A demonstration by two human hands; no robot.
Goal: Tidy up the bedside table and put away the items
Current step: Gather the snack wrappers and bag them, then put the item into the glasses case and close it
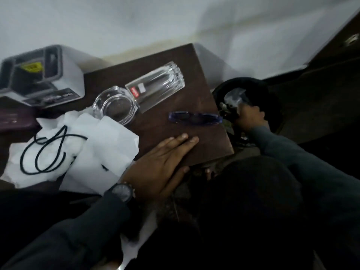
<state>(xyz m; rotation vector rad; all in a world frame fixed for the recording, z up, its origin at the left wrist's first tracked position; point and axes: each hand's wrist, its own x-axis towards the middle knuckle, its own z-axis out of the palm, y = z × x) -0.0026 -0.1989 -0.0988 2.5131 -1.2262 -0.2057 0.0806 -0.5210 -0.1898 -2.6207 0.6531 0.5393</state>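
Note:
A dark wooden bedside table carries a tall clear glass lying on its side, a round glass ashtray, blue sunglasses, white tissues and paper and a looped black cord. My left hand lies flat on the table's near edge with its fingers together, holding nothing. Beyond the table's right side, my right hand reaches over a black bin and grips a crumpled clear wrapper.
A grey and black box stands at the back left of the table, with a dark maroon wallet below it. A white wall runs behind. Dark furniture fills the right side. A watch sits on my left wrist.

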